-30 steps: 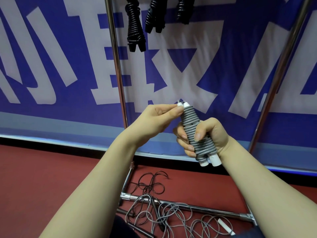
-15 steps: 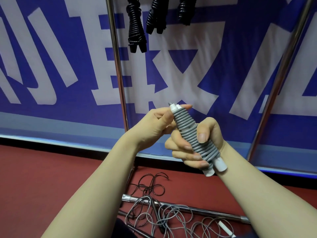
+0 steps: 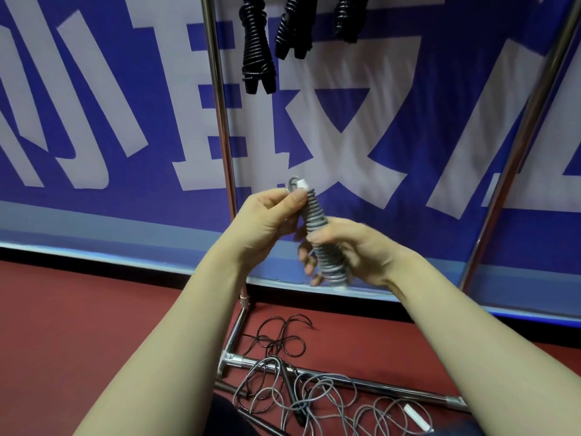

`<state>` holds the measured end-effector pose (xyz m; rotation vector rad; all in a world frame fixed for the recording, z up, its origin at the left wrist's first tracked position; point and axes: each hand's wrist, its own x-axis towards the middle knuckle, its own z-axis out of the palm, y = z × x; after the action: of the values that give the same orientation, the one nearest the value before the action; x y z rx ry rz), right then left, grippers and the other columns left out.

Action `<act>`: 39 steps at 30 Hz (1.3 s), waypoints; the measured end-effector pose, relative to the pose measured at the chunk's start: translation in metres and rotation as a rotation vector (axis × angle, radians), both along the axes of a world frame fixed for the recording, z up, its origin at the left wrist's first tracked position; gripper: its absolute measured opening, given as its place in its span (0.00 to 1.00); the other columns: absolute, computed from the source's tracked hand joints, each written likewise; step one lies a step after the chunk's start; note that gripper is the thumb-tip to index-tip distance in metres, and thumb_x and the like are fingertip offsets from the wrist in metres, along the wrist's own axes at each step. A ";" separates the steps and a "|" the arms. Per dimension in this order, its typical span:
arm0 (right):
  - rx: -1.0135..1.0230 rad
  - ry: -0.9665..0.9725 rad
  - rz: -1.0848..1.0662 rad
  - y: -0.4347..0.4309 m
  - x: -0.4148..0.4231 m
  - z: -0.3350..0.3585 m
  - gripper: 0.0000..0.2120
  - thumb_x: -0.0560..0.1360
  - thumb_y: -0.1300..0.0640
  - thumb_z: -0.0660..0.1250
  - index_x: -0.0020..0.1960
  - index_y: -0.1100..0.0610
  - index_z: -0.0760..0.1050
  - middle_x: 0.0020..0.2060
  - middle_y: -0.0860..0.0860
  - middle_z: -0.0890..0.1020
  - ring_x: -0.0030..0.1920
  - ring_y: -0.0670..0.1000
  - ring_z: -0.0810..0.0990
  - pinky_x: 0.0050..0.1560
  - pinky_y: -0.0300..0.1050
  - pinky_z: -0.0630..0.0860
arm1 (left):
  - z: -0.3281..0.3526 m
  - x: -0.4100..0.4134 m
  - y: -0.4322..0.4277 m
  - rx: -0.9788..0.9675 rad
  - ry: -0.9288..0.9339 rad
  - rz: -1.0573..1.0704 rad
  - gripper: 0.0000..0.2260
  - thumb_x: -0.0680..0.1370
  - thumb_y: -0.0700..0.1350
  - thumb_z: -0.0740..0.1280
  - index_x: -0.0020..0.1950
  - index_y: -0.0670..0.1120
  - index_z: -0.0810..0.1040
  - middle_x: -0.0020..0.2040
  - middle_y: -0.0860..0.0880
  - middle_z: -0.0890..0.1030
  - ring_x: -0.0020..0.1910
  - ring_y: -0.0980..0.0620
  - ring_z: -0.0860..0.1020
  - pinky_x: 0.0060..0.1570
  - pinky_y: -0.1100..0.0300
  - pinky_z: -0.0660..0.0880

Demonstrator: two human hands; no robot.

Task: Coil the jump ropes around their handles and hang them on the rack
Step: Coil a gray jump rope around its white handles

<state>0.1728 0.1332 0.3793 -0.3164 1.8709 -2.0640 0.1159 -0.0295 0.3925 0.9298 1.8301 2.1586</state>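
Near the frame's middle stands the rack pole (image 3: 220, 105). Just right of it, at the top edge, hang black coiled ropes (image 3: 257, 48). Below them, at centre, the left hand (image 3: 267, 215) pinches the top end of the tilted gray jump rope (image 3: 314, 215). The right hand (image 3: 358, 250) is clenched round its lower half. Loose ropes (image 3: 298, 391) lie on the red floor (image 3: 94, 309) at the bottom.
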 end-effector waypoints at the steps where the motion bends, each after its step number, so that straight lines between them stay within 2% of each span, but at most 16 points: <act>1: 0.129 0.084 -0.159 -0.001 -0.003 -0.001 0.21 0.67 0.58 0.75 0.56 0.59 0.72 0.43 0.56 0.80 0.38 0.54 0.81 0.43 0.56 0.81 | -0.005 -0.004 0.011 0.000 0.002 0.098 0.14 0.76 0.50 0.72 0.42 0.38 0.77 0.29 0.49 0.70 0.27 0.54 0.65 0.32 0.63 0.62; 4: 0.465 0.325 -0.535 -0.008 -0.011 -0.009 0.22 0.69 0.62 0.75 0.58 0.52 0.70 0.50 0.53 0.80 0.40 0.51 0.79 0.43 0.56 0.80 | -0.011 -0.007 0.019 -0.083 0.008 0.240 0.16 0.72 0.51 0.74 0.40 0.38 0.77 0.27 0.51 0.68 0.26 0.55 0.64 0.30 0.63 0.61; 6: 0.486 0.392 -0.633 -0.013 -0.017 -0.013 0.17 0.69 0.67 0.69 0.55 0.53 0.73 0.41 0.53 0.81 0.33 0.53 0.76 0.34 0.52 0.76 | -0.012 -0.003 0.025 -0.100 0.040 0.304 0.15 0.73 0.49 0.75 0.38 0.40 0.76 0.27 0.51 0.69 0.24 0.57 0.66 0.28 0.65 0.64; 8: 0.417 0.369 -0.707 -0.016 -0.022 -0.017 0.13 0.68 0.69 0.65 0.49 0.56 0.77 0.30 0.52 0.76 0.28 0.54 0.71 0.27 0.46 0.70 | -0.014 -0.001 0.034 -0.133 0.048 0.343 0.15 0.73 0.49 0.75 0.38 0.39 0.77 0.28 0.49 0.70 0.23 0.59 0.68 0.27 0.68 0.65; 10: 0.340 0.340 -0.750 -0.016 -0.024 -0.016 0.08 0.62 0.67 0.64 0.39 0.58 0.75 0.26 0.53 0.74 0.27 0.53 0.68 0.28 0.43 0.67 | -0.014 -0.001 0.037 -0.143 0.040 0.298 0.14 0.75 0.48 0.73 0.40 0.37 0.79 0.30 0.48 0.72 0.25 0.58 0.68 0.29 0.67 0.66; 13: 0.098 0.299 -0.710 -0.010 -0.023 -0.012 0.08 0.52 0.65 0.59 0.31 0.60 0.72 0.26 0.59 0.75 0.27 0.56 0.72 0.31 0.46 0.70 | -0.012 -0.002 0.030 -0.096 0.023 0.081 0.11 0.80 0.42 0.66 0.48 0.33 0.80 0.33 0.50 0.77 0.29 0.56 0.70 0.33 0.66 0.70; 17: -0.104 0.195 -0.461 0.005 -0.016 -0.007 0.07 0.61 0.57 0.61 0.34 0.61 0.73 0.29 0.59 0.77 0.28 0.57 0.73 0.31 0.44 0.71 | -0.012 -0.002 0.018 -0.161 0.035 -0.110 0.13 0.83 0.38 0.60 0.59 0.30 0.77 0.39 0.50 0.79 0.36 0.55 0.73 0.39 0.65 0.72; 19: -0.092 0.131 -0.354 0.011 -0.014 -0.007 0.17 0.70 0.47 0.62 0.36 0.61 0.74 0.31 0.59 0.77 0.29 0.56 0.73 0.31 0.43 0.72 | -0.010 -0.002 0.014 -0.227 0.087 -0.098 0.12 0.83 0.40 0.61 0.60 0.35 0.79 0.40 0.49 0.78 0.37 0.54 0.72 0.41 0.64 0.72; 21: -0.061 0.135 -0.346 0.011 -0.013 -0.006 0.21 0.73 0.42 0.64 0.40 0.61 0.75 0.36 0.63 0.76 0.29 0.57 0.74 0.31 0.43 0.73 | -0.009 -0.004 0.011 -0.257 0.124 -0.070 0.12 0.82 0.42 0.62 0.59 0.38 0.81 0.40 0.48 0.78 0.37 0.53 0.70 0.42 0.64 0.71; 23: -0.035 0.169 -0.374 0.009 -0.011 -0.004 0.21 0.74 0.42 0.67 0.44 0.62 0.74 0.38 0.65 0.76 0.28 0.56 0.74 0.31 0.45 0.75 | -0.007 -0.002 0.011 -0.271 0.146 -0.044 0.12 0.82 0.43 0.63 0.58 0.37 0.81 0.39 0.50 0.78 0.36 0.54 0.70 0.41 0.64 0.70; 27: -0.098 0.136 -0.394 0.007 -0.005 0.001 0.19 0.78 0.44 0.63 0.49 0.61 0.74 0.32 0.60 0.76 0.27 0.56 0.74 0.31 0.46 0.75 | -0.005 0.004 0.015 -0.275 0.208 0.033 0.09 0.81 0.44 0.65 0.55 0.42 0.83 0.33 0.58 0.77 0.35 0.59 0.71 0.42 0.66 0.71; 29: -0.214 0.084 -0.370 0.005 -0.002 0.007 0.19 0.75 0.42 0.63 0.43 0.58 0.80 0.30 0.56 0.76 0.26 0.55 0.73 0.30 0.45 0.75 | -0.006 0.007 0.018 -0.226 0.241 0.044 0.07 0.79 0.43 0.68 0.56 0.46 0.82 0.38 0.54 0.79 0.39 0.60 0.75 0.45 0.62 0.75; 31: -0.304 0.047 -0.348 0.002 0.000 0.011 0.19 0.72 0.41 0.63 0.37 0.56 0.83 0.28 0.55 0.75 0.26 0.54 0.73 0.30 0.45 0.74 | -0.009 0.007 0.023 -0.183 0.255 0.097 0.11 0.76 0.46 0.71 0.59 0.52 0.81 0.48 0.48 0.79 0.46 0.55 0.76 0.55 0.52 0.77; 32: -0.318 0.039 -0.338 0.000 0.000 0.012 0.19 0.72 0.41 0.63 0.38 0.56 0.83 0.28 0.55 0.75 0.26 0.54 0.73 0.30 0.45 0.74 | -0.010 0.008 0.026 -0.150 0.229 0.110 0.13 0.76 0.46 0.71 0.61 0.54 0.80 0.52 0.48 0.79 0.48 0.54 0.77 0.57 0.53 0.77; 37: -0.421 0.034 -0.354 -0.008 0.000 0.009 0.24 0.78 0.43 0.59 0.34 0.55 0.83 0.29 0.55 0.77 0.27 0.54 0.74 0.30 0.43 0.74 | -0.012 0.019 0.039 -0.040 0.058 -0.004 0.14 0.81 0.41 0.65 0.61 0.59 0.77 0.49 0.53 0.81 0.46 0.48 0.73 0.42 0.54 0.73; 39: -0.439 0.047 -0.359 -0.009 0.000 0.009 0.24 0.79 0.43 0.58 0.34 0.54 0.83 0.31 0.54 0.78 0.28 0.53 0.75 0.30 0.43 0.75 | -0.012 0.021 0.042 -0.059 0.061 0.003 0.11 0.82 0.41 0.63 0.58 0.56 0.78 0.42 0.54 0.80 0.39 0.50 0.73 0.32 0.60 0.70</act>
<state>0.1731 0.1246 0.3879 -0.1372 1.5712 -2.7324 0.1372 0.0120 0.3802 0.9914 1.9130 2.0873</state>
